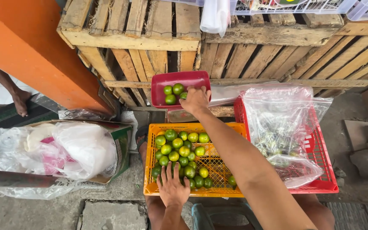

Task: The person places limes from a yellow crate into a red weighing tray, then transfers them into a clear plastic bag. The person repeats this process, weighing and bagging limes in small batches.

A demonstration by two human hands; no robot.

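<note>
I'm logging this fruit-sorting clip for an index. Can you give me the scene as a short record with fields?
setting: ground-level stall by stacked wooden crates
left hand: flat on green limes in orange crate
right hand: over red tray, at the few limes in it
beside: red crate holding clear plastic bag
left side: carton stuffed with plastic bags
other person: bare foot, far left

Right hand in red tray, left hand on limes

The right hand reached far forward on a straight arm, fingers curled downward. The left hand lay flat, close in, fingers spread.
</note>
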